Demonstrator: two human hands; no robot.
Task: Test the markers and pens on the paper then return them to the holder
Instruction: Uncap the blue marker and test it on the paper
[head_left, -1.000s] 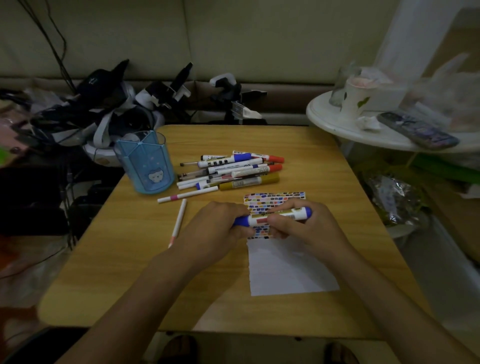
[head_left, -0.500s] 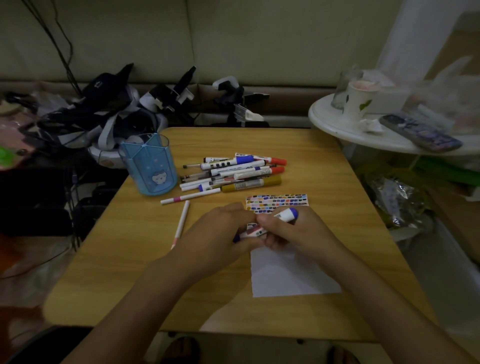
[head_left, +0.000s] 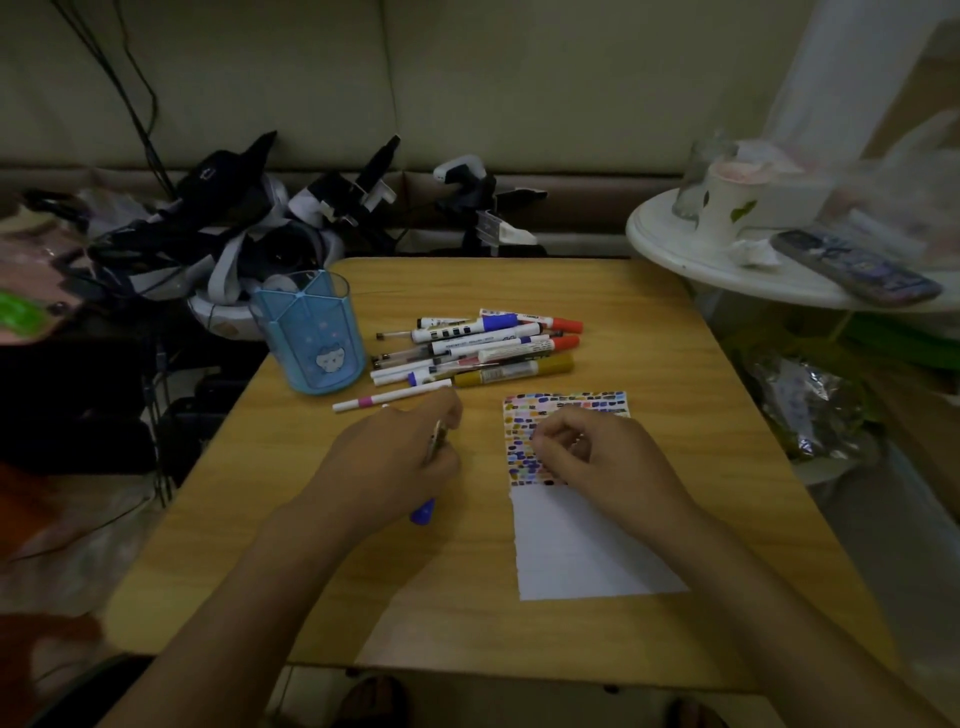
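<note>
The left hand (head_left: 395, 462) covers nearly all of the blue marker (head_left: 423, 512); only its blue end shows below the palm and a sliver between the fingers, so whether it is capped cannot be told. The right hand (head_left: 597, 457) hides part of the coloured patches on the paper (head_left: 587, 545), and whether its curled fingers hold anything cannot be told. In the pile of pens (head_left: 478, 348), the lower ones are overlapped and their labels are too small to read. Both forearms are cut off by the bottom edge.
</note>
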